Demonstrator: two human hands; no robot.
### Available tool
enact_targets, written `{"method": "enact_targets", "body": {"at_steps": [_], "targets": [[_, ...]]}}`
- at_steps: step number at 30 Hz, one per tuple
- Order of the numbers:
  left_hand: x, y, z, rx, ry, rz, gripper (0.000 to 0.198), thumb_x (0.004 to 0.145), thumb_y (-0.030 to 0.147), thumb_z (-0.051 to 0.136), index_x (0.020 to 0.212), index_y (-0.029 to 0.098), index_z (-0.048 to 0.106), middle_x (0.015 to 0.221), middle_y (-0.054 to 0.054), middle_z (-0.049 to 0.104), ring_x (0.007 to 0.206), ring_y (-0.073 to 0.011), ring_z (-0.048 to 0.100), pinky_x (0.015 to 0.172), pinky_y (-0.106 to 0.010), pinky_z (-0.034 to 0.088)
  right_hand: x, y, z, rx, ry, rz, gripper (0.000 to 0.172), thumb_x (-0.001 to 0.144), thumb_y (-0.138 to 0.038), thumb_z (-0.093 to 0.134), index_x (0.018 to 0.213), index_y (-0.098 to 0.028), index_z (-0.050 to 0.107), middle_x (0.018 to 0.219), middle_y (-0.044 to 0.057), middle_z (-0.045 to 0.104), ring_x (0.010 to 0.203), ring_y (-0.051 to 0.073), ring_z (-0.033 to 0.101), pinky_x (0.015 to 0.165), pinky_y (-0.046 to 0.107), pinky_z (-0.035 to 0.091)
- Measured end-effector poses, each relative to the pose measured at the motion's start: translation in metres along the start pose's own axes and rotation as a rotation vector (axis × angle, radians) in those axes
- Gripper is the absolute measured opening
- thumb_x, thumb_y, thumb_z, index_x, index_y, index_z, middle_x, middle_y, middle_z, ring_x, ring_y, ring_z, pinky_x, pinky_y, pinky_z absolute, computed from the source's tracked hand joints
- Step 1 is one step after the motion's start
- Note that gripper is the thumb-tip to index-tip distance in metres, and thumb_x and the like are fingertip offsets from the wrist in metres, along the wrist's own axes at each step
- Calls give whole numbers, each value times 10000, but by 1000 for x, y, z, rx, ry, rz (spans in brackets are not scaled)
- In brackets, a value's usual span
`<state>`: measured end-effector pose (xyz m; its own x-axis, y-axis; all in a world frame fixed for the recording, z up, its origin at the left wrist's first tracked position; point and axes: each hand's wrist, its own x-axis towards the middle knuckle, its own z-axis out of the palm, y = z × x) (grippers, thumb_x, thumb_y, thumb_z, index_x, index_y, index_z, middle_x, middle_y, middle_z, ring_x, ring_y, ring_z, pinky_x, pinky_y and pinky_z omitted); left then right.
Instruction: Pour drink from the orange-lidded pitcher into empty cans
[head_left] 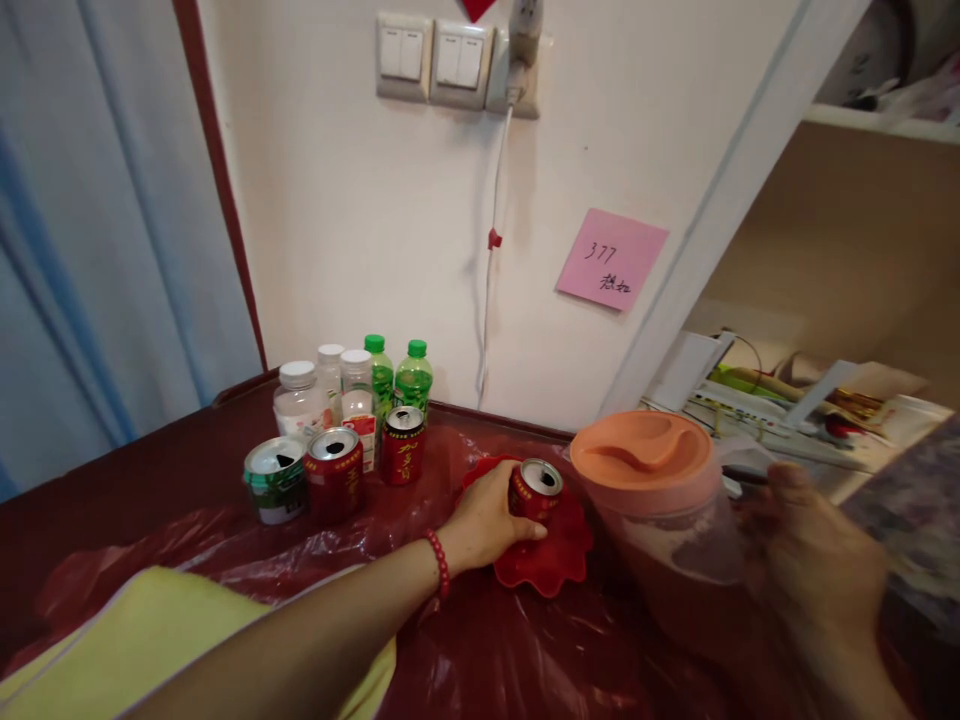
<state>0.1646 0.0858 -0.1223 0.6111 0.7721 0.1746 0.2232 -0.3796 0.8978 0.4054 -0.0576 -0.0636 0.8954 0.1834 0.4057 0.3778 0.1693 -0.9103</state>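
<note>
My left hand is wrapped round an opened red can that stands in a red scalloped plate. A red bead bracelet sits on that wrist. My right hand grips the handle of a clear plastic pitcher with an orange lid; the pitcher is held just right of the plate and holds a reddish-brown liquid. Both rest over a table covered in red plastic sheet.
At the back left stand three opened cans, two green-capped bottles and several white-capped jars. A white cable hangs down the wall beside a pink note. A cluttered shelf is at right, a blue curtain at left.
</note>
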Motion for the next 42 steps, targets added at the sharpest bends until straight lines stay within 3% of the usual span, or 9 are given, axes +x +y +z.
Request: {"method": "enact_targets", "body": {"at_steps": [2, 5, 14, 21, 27, 32, 37, 42], "targets": [[0, 1, -1, -13, -5, -5, 730, 606, 211, 908, 1264, 227, 592, 1280, -80, 697, 1185, -295, 645, 1053, -423, 484, -2, 2, 8, 211, 37, 100, 502, 639, -625, 854, 617, -209, 575, 532, -39, 499, 441, 113, 402, 375, 251, 323], [1, 4, -3, -31, -14, 1, 692, 619, 192, 891, 1241, 227, 592, 1290, -79, 698, 1193, -291, 647, 1069, -421, 476, -6, 4, 19, 373, 82, 99, 540, 635, -575, 883, 562, -202, 499, 512, -74, 433, 432, 72, 356, 376, 215, 319], [4, 8, -4, -61, -36, -3, 681, 646, 176, 840, 1271, 204, 571, 1315, -100, 688, 1219, -299, 641, 1091, -437, 463, -12, 26, 31, 502, 170, 164, 594, 655, -693, 833, 642, -196, 508, 512, -97, 426, 399, 59, 366, 359, 194, 303], [6, 9, -4, -105, -27, -2, 702, 630, 173, 825, 1281, 197, 566, 1333, -96, 681, 1241, -289, 633, 1118, -417, 449, -8, 38, 33, 577, 200, 199, 671, 583, -757, 833, 658, -212, 449, 519, -118, 386, 404, 42, 320, 365, 180, 268], [6, 11, -3, -206, -37, -10, 721, 617, 229, 836, 1279, 167, 557, 1331, -129, 681, 1245, -315, 634, 1111, -452, 464, -1, 54, 32, 574, 245, 198, 655, 627, -786, 776, 688, -224, 445, 542, -119, 355, 404, 47, 284, 363, 194, 209], [8, 10, -5, -204, -47, -17, 728, 612, 242, 836, 1280, 156, 560, 1342, -143, 676, 1240, -326, 640, 1106, -463, 471, 2, 70, 29, 509, 320, 180, 660, 696, -831, 688, 652, -239, 399, 521, -101, 371, 415, 65, 304, 384, 216, 232], [9, 14, -9, -123, -55, -3, 726, 609, 245, 836, 1280, 158, 575, 1332, -144, 690, 1256, -342, 634, 1134, -493, 447, 1, 81, 28, 396, 322, 123, 609, 808, -821, 560, 699, -226, 489, 551, -63, 454, 469, 112, 416, 452, 251, 345], [10, 18, -15, -82, -64, -9, 799, 575, 257, 866, 1309, 163, 566, 1362, -156, 673, 1297, -362, 607, 1181, -524, 395, 4, 81, 23, 227, 309, -5, 540, 884, -724, 511, 901, -191, 594, 755, 9, 598, 646, 172, 555, 588, 297, 439]]}}
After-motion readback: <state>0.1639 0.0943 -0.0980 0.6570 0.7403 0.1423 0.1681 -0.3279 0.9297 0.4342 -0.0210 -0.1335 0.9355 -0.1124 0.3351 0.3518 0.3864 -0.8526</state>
